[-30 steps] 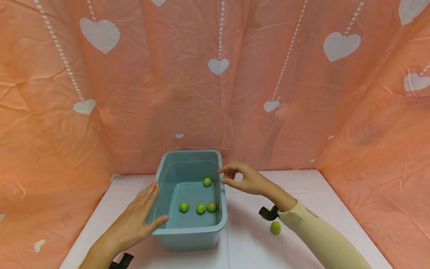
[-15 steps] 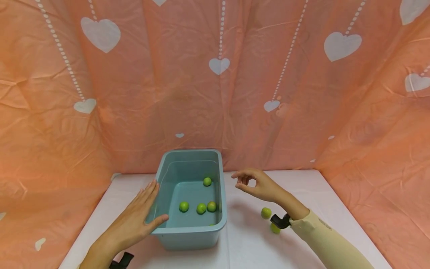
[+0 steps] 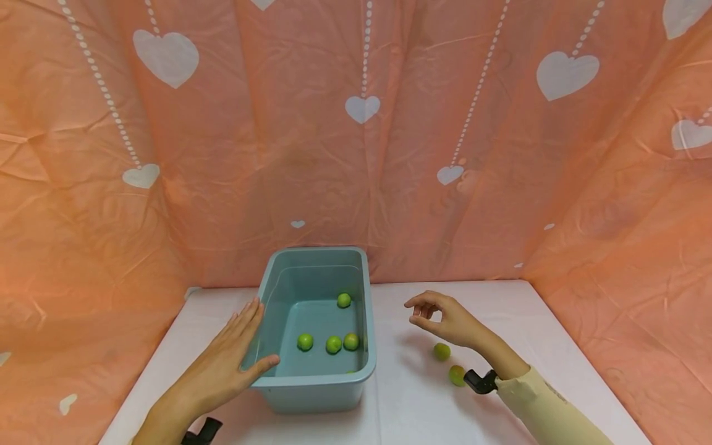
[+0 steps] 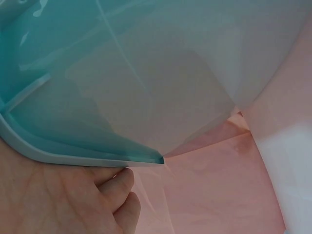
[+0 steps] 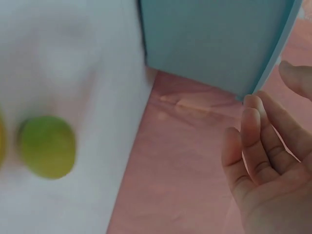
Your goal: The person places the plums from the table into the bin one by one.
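A grey-blue plastic tub (image 3: pixel 311 381) stands on the white table, with several small green round fruits on its floor, one of them a green fruit (image 3: pixel 305 342) near the middle. My left hand (image 3: pixel 222 355) rests on the tub's left rim, fingers straight along it and thumb over the near corner. In the left wrist view the hand lies against the tub's rim (image 4: pixel 87 160). To the right of the tub my right hand (image 3: pixel 445 316) hovers with loosely bent fingers and nothing in them. Two more fruits lie below it: a green fruit (image 3: pixel 442 351) and a yellowish-green fruit (image 3: pixel 457 375).
An orange-pink cloth (image 3: pixel 311 154) printed with white hearts hangs behind the table and along both sides. The white tabletop (image 3: pixel 406 395) extends right of the tub. Black wrist mounts (image 3: pixel 481 382) show at both wrists.
My right hand has moved from the tub's right rim rightward and toward me, uncovering the green fruit on the table. The left hand and the tub have stayed put.
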Motion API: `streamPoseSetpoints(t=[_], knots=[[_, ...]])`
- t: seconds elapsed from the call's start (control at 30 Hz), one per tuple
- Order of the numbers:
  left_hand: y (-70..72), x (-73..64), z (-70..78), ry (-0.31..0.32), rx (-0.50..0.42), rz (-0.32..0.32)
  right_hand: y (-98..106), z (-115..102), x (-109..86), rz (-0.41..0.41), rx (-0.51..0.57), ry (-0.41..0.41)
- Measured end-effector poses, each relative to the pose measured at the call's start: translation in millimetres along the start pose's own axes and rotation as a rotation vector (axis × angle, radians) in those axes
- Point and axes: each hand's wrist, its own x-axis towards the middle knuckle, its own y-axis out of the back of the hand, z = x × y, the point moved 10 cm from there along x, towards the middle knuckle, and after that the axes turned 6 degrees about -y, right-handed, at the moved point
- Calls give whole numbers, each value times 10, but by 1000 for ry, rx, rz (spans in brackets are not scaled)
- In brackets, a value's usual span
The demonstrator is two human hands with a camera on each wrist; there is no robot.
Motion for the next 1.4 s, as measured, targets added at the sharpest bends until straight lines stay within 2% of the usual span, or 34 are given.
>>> streamPoseSetpoints(t=[0.2,0.73,1.0,1.4], knots=[[3,-1,3,-3,3,1,-4,173,-123,9,-10,-48],[4,1,3,-6,13,8,-15,615,-415,-10,-108,-113],[1,-3,-4,-2,9,10,-36,688,-521,-13,-148,-60],[3,-2,-5,-1,11,9,-88,804,-602,-67,-158,-165]])
